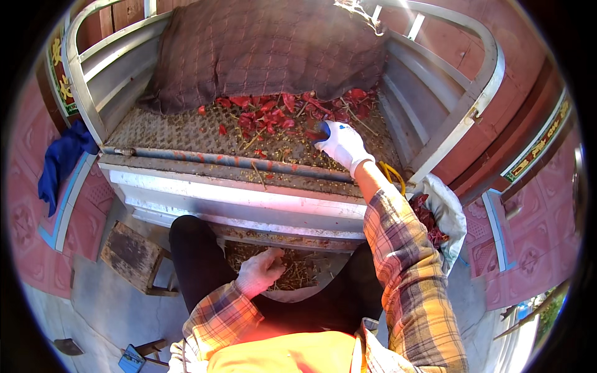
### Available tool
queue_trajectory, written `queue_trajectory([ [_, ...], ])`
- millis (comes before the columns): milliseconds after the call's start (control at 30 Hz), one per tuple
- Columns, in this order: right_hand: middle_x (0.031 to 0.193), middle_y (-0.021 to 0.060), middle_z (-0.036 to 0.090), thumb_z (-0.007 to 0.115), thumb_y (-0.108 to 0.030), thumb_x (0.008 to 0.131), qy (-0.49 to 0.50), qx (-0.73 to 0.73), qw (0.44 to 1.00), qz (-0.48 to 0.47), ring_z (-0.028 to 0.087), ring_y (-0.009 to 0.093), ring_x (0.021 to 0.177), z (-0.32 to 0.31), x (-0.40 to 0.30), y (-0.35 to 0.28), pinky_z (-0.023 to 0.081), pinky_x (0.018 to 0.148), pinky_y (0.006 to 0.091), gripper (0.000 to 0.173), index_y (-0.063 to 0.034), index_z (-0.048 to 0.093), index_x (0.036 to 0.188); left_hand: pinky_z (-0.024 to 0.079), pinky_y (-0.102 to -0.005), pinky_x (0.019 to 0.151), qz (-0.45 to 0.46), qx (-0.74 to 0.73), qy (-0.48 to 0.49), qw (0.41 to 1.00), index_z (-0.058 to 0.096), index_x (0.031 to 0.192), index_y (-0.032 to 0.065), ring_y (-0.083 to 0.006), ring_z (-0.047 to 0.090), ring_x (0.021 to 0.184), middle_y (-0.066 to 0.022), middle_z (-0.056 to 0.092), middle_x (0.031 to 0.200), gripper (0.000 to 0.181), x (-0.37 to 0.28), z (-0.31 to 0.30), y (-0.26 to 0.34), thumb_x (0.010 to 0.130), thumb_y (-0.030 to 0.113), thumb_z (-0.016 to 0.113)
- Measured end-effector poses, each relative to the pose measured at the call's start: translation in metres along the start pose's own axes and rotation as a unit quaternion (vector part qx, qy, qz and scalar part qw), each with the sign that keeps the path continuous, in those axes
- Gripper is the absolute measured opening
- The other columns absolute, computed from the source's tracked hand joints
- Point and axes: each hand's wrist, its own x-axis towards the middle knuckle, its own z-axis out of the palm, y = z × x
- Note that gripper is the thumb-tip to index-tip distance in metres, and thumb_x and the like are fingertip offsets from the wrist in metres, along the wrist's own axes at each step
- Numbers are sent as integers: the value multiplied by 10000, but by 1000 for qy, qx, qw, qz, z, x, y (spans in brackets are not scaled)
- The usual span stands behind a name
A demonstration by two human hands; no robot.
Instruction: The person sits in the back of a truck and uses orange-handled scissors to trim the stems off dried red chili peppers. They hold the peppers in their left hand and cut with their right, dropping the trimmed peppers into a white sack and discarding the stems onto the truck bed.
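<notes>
My right hand (343,143), in a white work glove with a blue palm, reaches over the metal cargo bed (186,135). Its curled fingers are just in front of a pile of dried red chili peppers (270,116). A blurred reddish patch lies by the fingertips, and whether they grip a pepper cannot be told. In a pale glove, my left hand (262,272) is low between my knees with fingers loosely bent. Below it, stalks and scraps (298,270) lie in a container; the hand's inner side is hidden.
A dark checked blanket (270,51) covers the back of the bed. A rusty bar (233,161) runs along its front edge. On the right hangs a white sack (450,210) with dark red peppers, near a yellow cord (394,175). A wooden stool (133,252) stands left.
</notes>
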Motion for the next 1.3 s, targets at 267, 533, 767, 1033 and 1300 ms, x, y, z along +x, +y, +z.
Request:
queue_trajectory([
  [267,902,211,664,662,-263,725,-57,-45,983,-167,641,387,901,-51,-83,-36,499,804,459,346,-20,632,970,541,-340,707,-22,-53,92,994,539,1258,114,-234,695,809,-89,688,951,562,1,-9,33,740,140,755],
  [533,948,184,585,762,-143,692,-186,-21,931,-312,618,379,868,12,-177,-74,493,731,461,611,5,497,1223,523,-298,830,18,-177,23,984,439,1348,54,-188,677,908,-96,674,1109,596,3,-13,62,815,85,704],
  [767,1022,194,620,738,-235,750,-88,92,957,-262,627,364,946,-4,-174,-45,499,825,446,594,3,518,1248,462,-240,691,-81,-415,-136,896,525,1252,-3,-93,535,749,-28,580,894,371,-3,-25,63,885,43,548],
  [1033,1114,199,644,753,-360,777,42,-169,978,113,629,360,1045,-51,-125,84,499,907,423,581,-28,560,1213,573,-354,665,-179,-552,-94,809,557,1090,15,-237,655,719,-115,653,873,257,3,-12,59,837,56,550],
  [1300,1145,235,654,685,-229,799,-102,-208,956,179,627,373,1089,-47,-94,80,500,927,421,447,7,590,1166,555,-300,653,-133,-517,-27,845,601,1018,-3,-190,633,683,-96,645,838,233,10,-12,55,801,40,527],
])
